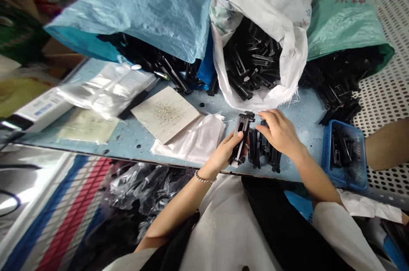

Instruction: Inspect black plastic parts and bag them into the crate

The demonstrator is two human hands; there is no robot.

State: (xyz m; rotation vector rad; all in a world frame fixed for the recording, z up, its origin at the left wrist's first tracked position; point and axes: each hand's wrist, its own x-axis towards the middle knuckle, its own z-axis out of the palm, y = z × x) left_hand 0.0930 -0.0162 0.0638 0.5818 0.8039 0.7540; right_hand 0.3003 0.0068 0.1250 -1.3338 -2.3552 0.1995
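Note:
My left hand point(226, 151) grips a long black plastic part point(242, 136) with a slotted body and a wider top end, tilted above the table's front edge. My right hand point(281, 134) is just right of that part's top end, thumb and forefinger apart, with nothing visible between them. Whether its fingertips touch the part is hard to tell. Beneath the right hand, several similar black parts point(274, 158) lie side by side on the blue table point(124, 143), partly covered by the hand.
Behind stand a blue sack point(153, 2), a white sack point(297, 58) and a green sack point(343, 19), all holding black parts. A square board point(166, 113) and clear plastic bags point(111, 85) lie left. Beside a blue basket point(345, 181) is another person's forearm point(388, 145).

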